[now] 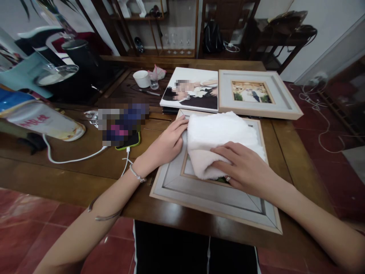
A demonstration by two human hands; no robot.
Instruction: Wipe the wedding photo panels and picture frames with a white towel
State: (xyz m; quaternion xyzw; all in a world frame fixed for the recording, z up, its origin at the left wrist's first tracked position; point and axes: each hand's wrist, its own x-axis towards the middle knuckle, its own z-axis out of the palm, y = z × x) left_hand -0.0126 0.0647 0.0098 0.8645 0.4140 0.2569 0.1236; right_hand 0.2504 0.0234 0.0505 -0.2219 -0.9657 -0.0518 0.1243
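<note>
Your right hand [247, 167] lay fingers-spread on the folded, fluffy white cloth [218, 131] atop the pale-grey, wood-edged rectangular frame [199, 193]; any thumb pinch was hidden. Your left hand [169, 141], loosely flat, braced its edge; light pressure likely suited.

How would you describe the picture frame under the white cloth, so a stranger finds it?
Find the wooden table; at its near edge lies a grey picture frame with a pale rim. The left hand rests over its left side; unlike the similar frame behind, its middle is mostly covered by a white cloth.
</note>
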